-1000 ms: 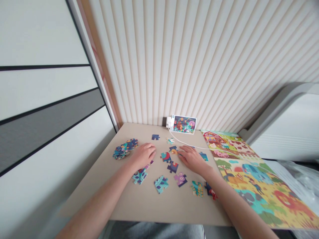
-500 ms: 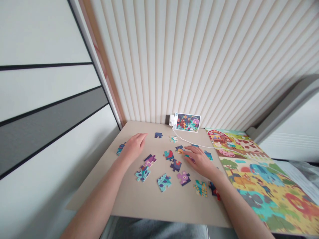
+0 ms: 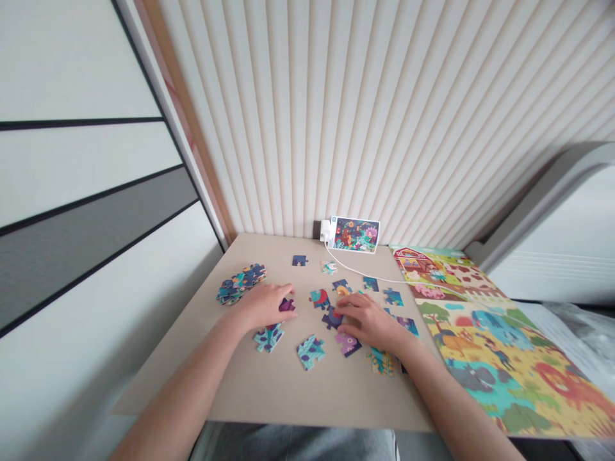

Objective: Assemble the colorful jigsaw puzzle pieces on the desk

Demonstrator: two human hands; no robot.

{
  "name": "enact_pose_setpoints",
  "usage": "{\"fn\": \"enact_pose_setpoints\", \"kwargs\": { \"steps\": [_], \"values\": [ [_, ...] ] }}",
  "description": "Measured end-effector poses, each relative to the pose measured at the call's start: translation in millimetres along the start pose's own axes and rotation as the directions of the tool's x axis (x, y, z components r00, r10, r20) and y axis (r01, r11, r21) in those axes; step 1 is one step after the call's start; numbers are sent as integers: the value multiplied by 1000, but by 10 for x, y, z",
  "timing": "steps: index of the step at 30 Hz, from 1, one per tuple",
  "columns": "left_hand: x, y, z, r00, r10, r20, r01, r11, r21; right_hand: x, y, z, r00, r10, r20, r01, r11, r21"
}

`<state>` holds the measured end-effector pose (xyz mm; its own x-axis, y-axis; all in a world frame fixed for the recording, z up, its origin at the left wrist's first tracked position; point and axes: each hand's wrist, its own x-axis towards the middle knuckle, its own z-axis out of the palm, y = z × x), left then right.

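In the head view, little seems to be joined: most puzzle pieces lie singly, spread across the middle of the worktop (image 3: 278, 400), and a heaped pile (image 3: 241, 283) at its left side looks unsorted. By that, the work looks to be at an early stage, with most pieces left to place. A red-and-teal piece (image 3: 318, 298) and a navy piece (image 3: 330, 319) lie close together; whether they interlock cannot be told. On the right, a farm picture (image 3: 442, 275) and a wild-animal picture (image 3: 509, 365) lie flat and look whole.

The left hand (image 3: 262, 305) has thumb and fingers apart on either side of a purple piece (image 3: 287, 305); whether they grip its edges is unclear. The right hand (image 3: 369, 320) has its fingers spread, low over the navy piece, with a pink piece (image 3: 348, 344) just beside its thumb.

The pieces are flat, with knobs and notches, printed in dark blue, teal, purple and red. A leaf-patterned piece (image 3: 311, 351) lies alone near the front. A small picture card (image 3: 356, 235) in similar colours leans at the back, beside a white charger (image 3: 325, 230).
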<state>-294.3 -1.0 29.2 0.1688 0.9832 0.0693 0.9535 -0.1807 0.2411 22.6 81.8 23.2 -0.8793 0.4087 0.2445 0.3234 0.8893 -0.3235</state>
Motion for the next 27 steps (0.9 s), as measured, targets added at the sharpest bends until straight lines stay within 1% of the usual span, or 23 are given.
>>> {"fn": "enact_pose_setpoints", "kwargs": {
  "steps": [4,8,13,15,17,19,21,22,24,27],
  "values": [
    [20,13,57,1000,-2,3,2,1000,22,23,-53,31,1000,12,-25,-12,1000,-4],
    [58,56,132,999,-28,-27,30,998,61,38,-120,4,1000,-10,-25,10,1000,-4],
    [102,117,197,997,-64,-47,67,995,72,32,-104,24,999,-25,-25,25,1000,-2],
    [114,153,202,995,-55,-78,60,996,59,29,-88,46,999,-32,-33,32,999,5],
    [121,201,199,991,6,-133,-2,1000,28,30,-81,60,998,-51,-42,52,999,14],
    [124,257,194,976,116,-184,-118,993,-2,32,-76,58,995,-80,-55,81,996,22],
    [123,309,192,952,226,-204,-233,972,-11,29,-59,34,994,-87,-71,88,996,19],
    [121,331,193,941,269,-206,-278,961,-12,22,-39,15,994,-71,-88,72,997,10],
    [117,367,197,923,325,-205,-336,942,-18,-4,32,-35,991,7,-135,-9,1000,-20],
    [113,395,205,915,357,-186,-368,929,-27,-69,196,-116,970,149,-193,-165,984,-67]
  ]
}}
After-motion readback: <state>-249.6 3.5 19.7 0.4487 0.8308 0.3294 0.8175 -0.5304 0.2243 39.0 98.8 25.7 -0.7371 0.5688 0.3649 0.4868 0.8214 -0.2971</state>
